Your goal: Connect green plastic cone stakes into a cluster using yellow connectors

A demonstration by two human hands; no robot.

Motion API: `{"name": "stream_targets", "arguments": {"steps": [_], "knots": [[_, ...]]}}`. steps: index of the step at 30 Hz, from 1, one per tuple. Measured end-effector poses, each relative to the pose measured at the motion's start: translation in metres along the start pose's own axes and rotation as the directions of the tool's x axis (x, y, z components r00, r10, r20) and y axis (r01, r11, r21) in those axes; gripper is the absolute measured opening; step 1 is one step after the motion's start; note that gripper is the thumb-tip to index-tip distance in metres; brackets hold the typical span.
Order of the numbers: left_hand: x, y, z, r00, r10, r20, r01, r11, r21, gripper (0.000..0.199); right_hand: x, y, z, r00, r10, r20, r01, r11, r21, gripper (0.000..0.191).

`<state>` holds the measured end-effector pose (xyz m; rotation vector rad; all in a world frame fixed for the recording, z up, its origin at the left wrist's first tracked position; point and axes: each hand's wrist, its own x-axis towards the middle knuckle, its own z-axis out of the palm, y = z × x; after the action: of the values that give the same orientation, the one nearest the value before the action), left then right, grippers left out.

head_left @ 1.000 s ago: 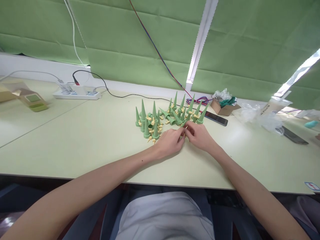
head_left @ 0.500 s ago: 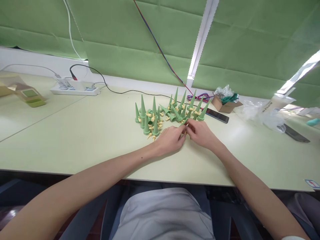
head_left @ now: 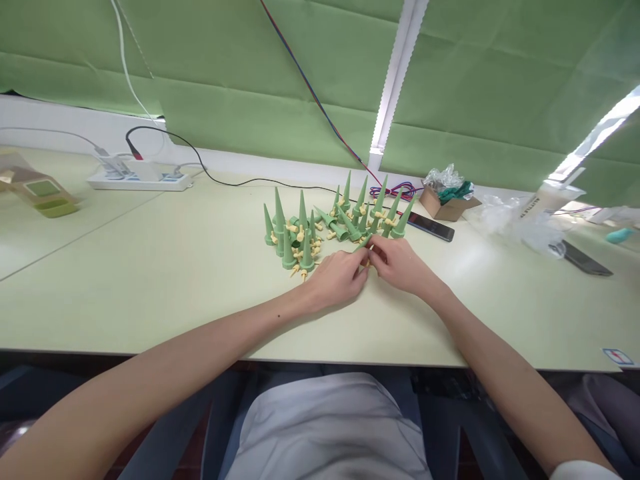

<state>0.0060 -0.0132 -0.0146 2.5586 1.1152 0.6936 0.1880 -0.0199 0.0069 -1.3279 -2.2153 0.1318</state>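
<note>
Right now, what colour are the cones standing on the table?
The cones are light green, clearest in the head view.

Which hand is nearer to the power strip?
Left. The left hand is right of the power strip and lower in view; the right hand is farther right.

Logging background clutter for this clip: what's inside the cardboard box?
The cardboard box holds crumpled clear plastic and something dark green, both showing above its rim. Its bottom and anything beneath them are covered and cannot be seen.
</note>
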Motion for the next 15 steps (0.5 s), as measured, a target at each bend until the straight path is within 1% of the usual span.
{"name": "stream_targets", "arguments": {"steps": [6, 15], "knots": [[0.0007, 0.0003, -0.0016, 1.000, 0.019, 0.008, -0.019, 1.000, -0.020, 0.010, -0.0007, 0.0002, -0.0009, 1.000, -0.009, 0.003, 0.009, 1.000, -0.017, 0.017], [0.0001, 0.0012, -0.0033, 0.999, 0.016, 0.042, -0.015, 1.000, -0.018, 0.011, -0.0011, -0.0007, -0.0032, 0.998, -0.003, 0.068, 0.006, 0.999, -0.046, 0.014]]}}
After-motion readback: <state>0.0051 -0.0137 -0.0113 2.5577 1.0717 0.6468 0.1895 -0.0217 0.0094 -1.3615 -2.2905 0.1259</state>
